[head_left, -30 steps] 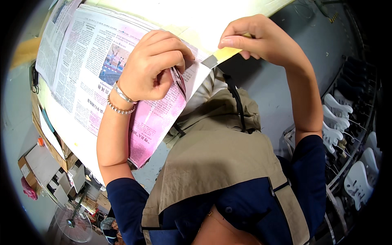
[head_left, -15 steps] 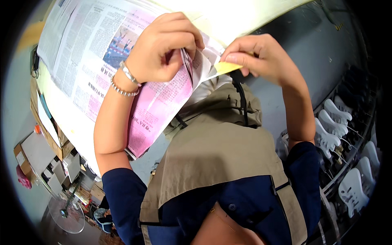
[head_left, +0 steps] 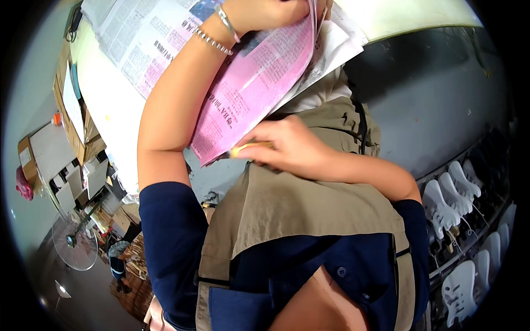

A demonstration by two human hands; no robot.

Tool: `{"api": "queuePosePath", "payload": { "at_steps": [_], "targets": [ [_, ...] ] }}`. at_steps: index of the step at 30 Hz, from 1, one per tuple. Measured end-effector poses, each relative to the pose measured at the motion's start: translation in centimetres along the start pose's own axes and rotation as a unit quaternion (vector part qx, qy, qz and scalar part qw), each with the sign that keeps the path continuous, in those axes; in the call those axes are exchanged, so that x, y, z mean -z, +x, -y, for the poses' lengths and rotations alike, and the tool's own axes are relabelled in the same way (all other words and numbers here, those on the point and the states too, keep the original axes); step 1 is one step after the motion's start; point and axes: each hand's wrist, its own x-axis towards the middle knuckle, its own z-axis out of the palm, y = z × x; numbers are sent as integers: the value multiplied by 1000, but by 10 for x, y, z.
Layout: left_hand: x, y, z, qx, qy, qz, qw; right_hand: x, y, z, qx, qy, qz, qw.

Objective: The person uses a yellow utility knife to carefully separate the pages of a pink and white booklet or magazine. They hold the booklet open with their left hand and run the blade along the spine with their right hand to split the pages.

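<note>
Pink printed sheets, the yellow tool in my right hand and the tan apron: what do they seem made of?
Pink printed sheets: matte paper, likely newsprint, judging by the text columns and thin, curling edges. Yellow tool in your right hand: too blurred to tell plastic from painted metal. Tan apron: probably woven cotton or canvas, dull, with soft creases.

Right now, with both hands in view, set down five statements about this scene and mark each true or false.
1. The left hand grips the newspaper. True.
2. The right hand is empty. False: it holds a yellow tool.
3. The tool is by the newspaper's pink lower end. True.
4. The left wrist is bare. False: it wears a silver band and a beaded bracelet.
5. The fan is at the picture's right. False: it is at the lower left.
</note>
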Motion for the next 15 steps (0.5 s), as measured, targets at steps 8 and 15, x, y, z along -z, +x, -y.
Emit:
{"api": "queuePosePath", "payload": {
  "at_steps": [8,15],
  "targets": [
    [13,3,27,-88,-56,-10,994,-4,3,-12,95,-78,49,991],
    [0,-8,1,-11,10,-9,1000,78,-93,16,47,21,-322,945]
  ]
}}
